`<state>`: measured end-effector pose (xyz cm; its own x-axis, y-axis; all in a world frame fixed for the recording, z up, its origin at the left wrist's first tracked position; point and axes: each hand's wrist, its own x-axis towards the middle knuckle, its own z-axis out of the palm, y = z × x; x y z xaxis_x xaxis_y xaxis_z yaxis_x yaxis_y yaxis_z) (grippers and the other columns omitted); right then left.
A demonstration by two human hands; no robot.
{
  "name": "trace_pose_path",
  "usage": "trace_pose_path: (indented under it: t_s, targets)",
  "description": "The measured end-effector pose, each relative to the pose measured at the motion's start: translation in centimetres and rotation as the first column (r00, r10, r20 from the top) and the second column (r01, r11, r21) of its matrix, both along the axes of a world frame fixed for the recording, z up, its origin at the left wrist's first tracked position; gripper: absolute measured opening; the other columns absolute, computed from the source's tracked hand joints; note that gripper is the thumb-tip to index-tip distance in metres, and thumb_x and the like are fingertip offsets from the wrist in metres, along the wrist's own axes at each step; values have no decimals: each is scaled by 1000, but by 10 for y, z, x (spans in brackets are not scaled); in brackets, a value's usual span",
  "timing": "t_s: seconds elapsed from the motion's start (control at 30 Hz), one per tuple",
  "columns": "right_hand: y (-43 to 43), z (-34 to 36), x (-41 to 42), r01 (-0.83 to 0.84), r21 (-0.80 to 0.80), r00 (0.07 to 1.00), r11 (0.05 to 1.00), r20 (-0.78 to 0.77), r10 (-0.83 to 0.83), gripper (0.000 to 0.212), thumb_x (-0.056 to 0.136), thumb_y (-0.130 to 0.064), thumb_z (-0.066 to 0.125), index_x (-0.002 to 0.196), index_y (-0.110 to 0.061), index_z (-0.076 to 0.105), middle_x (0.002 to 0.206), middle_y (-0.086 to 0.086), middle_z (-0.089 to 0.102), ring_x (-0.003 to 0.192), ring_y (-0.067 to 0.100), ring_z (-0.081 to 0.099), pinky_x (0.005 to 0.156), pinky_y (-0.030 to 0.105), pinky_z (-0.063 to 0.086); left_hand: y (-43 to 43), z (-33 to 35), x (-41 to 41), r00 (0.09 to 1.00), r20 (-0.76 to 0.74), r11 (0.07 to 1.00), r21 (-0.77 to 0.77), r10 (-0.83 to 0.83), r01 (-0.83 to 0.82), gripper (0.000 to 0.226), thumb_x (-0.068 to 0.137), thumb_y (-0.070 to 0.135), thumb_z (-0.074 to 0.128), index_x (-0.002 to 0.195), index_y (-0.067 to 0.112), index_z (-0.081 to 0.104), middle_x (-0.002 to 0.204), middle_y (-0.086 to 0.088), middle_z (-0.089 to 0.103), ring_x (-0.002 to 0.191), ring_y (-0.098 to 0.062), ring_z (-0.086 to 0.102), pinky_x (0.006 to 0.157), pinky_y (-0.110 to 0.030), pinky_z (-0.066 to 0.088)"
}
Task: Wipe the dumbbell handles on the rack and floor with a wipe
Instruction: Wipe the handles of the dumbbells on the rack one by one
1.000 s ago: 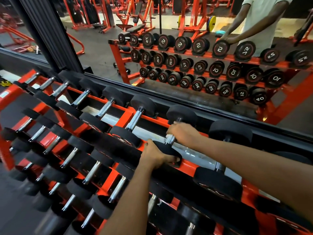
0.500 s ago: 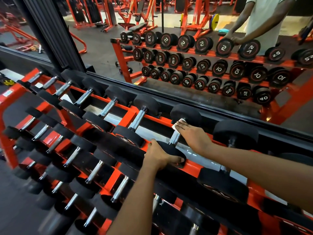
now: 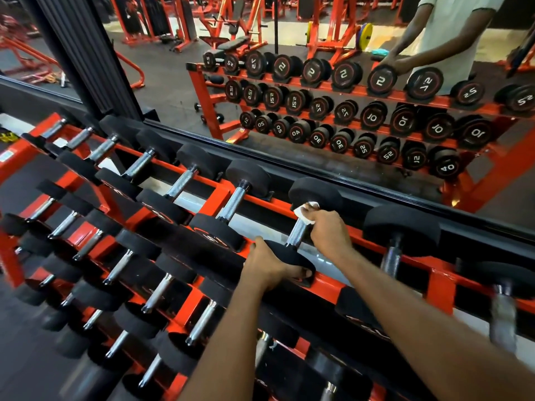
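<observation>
A black dumbbell with a knurled chrome handle (image 3: 296, 234) lies on the top tier of the orange rack (image 3: 215, 195). My right hand (image 3: 328, 231) holds a white wipe (image 3: 304, 212) against the far end of that handle, next to the far head (image 3: 314, 192). My left hand (image 3: 270, 267) grips the dumbbell's near head (image 3: 289, 256), fingers curled over its front face. More black dumbbells with chrome handles fill the top tier and the two lower tiers to the left and below.
A wall mirror (image 3: 289, 117) runs right behind the rack and reflects the rack, gym machines and a person in a white shirt. A black pillar (image 3: 81, 53) stands at the left. Neighbouring dumbbells (image 3: 401, 227) lie close on both sides.
My right hand slid the wipe along the handle from the near part up to the far end by the far head. My left hand stayed on the near head.
</observation>
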<state>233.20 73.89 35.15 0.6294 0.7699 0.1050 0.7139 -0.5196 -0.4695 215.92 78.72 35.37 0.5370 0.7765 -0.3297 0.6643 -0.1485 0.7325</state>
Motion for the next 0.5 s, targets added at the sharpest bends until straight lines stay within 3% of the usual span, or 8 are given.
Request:
trace_pose_path:
  t_s: [0.1,0.2,0.27,0.3,0.37,0.5]
  targets:
    - [0,-18,-25,237,228,929,944,-339,-151,48,91,4,45,129,-20,62,114,14,69,95,28,65,77,28,46,-4,0,2,1000,6,999,36,19,-19,99,36,56,96,109,19,40,111,3,48,104,-19,52,89,-39,53]
    - [9,-33,-33,463,272,754,843,-620,-215,42,94,-2,48,128,-22,63,115,6,69,88,20,62,72,26,45,-4,-2,2,999,17,999,36,33,-34,102,36,52,97,113,18,40,117,1,48,110,-20,52,93,-37,51]
    - [22,-26,-28,598,300,617,743,-764,-189,36,95,-3,52,125,-17,65,119,7,68,96,20,63,82,32,52,-2,-2,2,1000,11,999,34,29,-29,104,35,53,97,116,19,40,119,1,49,112,-20,52,95,-38,51]
    - [26,-23,-27,663,300,545,686,-822,-166,33,94,-3,53,123,-13,66,120,9,68,99,21,63,87,32,52,-2,-2,1,1000,8,999,32,28,-28,106,35,53,97,118,18,40,120,1,49,113,-21,52,96,-38,51]
    - [27,-20,-28,724,277,443,632,-889,-119,28,96,-6,55,120,-11,67,115,4,69,94,18,61,77,27,50,-2,-2,1,1000,7,999,22,24,-24,109,36,54,97,121,17,40,124,0,48,116,-22,52,98,-40,51]
    - [19,-26,-29,699,245,421,672,-901,-109,24,97,-11,56,116,-13,70,97,-2,67,71,5,55,58,17,41,-3,0,0,1000,-3,999,21,25,-25,110,34,56,96,120,18,39,123,0,48,115,-22,51,97,-42,52]
